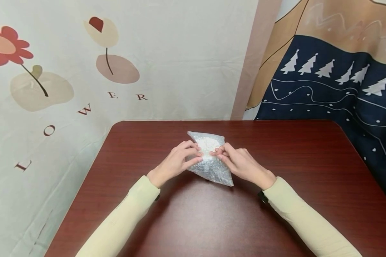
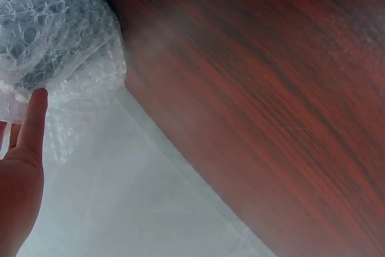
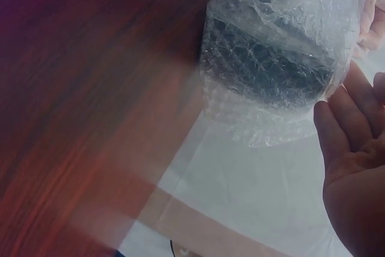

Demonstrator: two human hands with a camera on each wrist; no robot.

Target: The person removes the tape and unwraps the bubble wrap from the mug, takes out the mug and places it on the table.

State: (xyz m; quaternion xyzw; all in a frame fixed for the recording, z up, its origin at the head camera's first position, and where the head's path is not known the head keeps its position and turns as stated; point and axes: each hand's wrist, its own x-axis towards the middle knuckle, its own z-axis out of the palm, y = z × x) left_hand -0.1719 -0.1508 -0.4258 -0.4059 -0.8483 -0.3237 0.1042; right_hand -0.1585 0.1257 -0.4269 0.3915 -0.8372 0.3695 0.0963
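Observation:
A bubble-wrap package [image 1: 210, 171] lies near the middle of the table, slanted, with one corner toward the person. Its upper middle looks whitish, and something dark shows through the wrap in the right wrist view. From the left, my left hand [image 1: 181, 157] holds the wrap between thumb and bent fingers. My right hand [image 1: 242, 162] pinches it opposite, fingertips close to those of the left. In the left wrist view, one finger [image 2: 36, 118] reaches up to the edge of the wrap. Outer fingers [image 3: 331, 127] of the right hand lie along the package's side.
The dark red wooden table [image 1: 206, 221] extends around the package, its far edge just beyond it. Behind hangs a pale cloth [image 1: 186, 53] with flowers and letters; to the right is a navy cloth [image 1: 328, 92] with white trees.

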